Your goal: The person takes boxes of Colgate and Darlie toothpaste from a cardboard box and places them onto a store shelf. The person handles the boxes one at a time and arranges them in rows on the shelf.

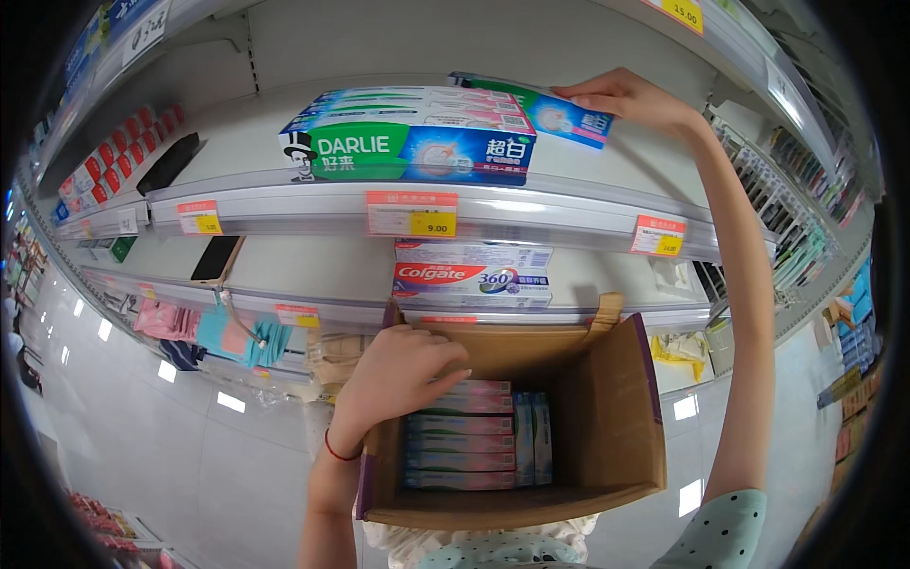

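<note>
My right hand (615, 96) grips the right end of a DARLIE toothpaste carton (561, 117). That carton is tilted, behind and to the right of a stack of matching cartons (419, 149) on the shelf. Below, an open cardboard box (604, 427) sits in front of my body. Inside it lie several toothpaste cartons (462, 444) in a column, with two more (533, 437) turned crosswise to their right. My left hand (402, 366) hangs over the box's back left corner with fingers curled. Whether it grips the box edge cannot be told; its fingers partly hide the back cartons.
The upper shelf (611, 178) has a clear front lip with price tags. Colgate cartons (473, 281) and a phone (217, 258) are on the shelf below. A black object (169, 163) and red-and-white boxes (117, 156) stand left. Racks of hanging goods (775, 192) line the right.
</note>
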Demonstrator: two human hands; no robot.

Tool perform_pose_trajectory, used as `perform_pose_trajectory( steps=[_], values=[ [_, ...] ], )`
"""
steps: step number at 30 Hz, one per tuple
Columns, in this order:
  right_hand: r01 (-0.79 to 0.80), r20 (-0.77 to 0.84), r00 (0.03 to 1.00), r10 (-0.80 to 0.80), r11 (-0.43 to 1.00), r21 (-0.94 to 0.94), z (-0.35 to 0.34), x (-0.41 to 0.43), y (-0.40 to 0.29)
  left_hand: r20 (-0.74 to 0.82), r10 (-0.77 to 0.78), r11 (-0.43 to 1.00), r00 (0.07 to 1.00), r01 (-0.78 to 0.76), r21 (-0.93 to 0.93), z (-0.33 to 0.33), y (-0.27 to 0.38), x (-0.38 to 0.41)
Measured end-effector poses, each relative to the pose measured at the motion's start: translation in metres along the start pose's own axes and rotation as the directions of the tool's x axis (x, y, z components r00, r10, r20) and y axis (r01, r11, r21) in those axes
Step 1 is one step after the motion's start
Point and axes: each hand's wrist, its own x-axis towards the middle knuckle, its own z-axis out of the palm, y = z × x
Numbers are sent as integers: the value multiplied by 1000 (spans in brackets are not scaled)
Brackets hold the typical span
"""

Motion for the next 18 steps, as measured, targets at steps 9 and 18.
perform_pose_trajectory(
  steps=[9, 18],
  values=[
    [-2, 143, 989, -47, 946, 323, 31, 72, -32, -785, -16, 882, 620, -361, -303, -78, 3, 7],
    [159, 72, 978, -198, 915, 370, 56, 100, -32, -511, -642, 709, 571, 190, -679, -169, -88, 92]
  ],
)
